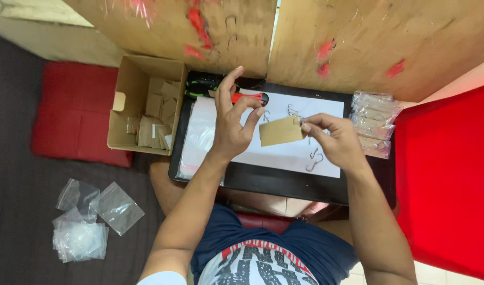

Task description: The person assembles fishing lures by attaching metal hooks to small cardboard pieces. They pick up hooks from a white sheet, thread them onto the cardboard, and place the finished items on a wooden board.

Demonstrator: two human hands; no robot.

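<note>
Brown card (280, 131) lies lengthwise from nine to three o'clock, pinched by right hand (334, 138); left hand (232, 124) fingers spread, empty.

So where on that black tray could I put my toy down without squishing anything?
The white sheet has a bare patch below the brown card, between the left hand and the wire hooks. The black tray has a bare near edge too. It is crowded by the red cutter and by the stack of clear bags.
</note>
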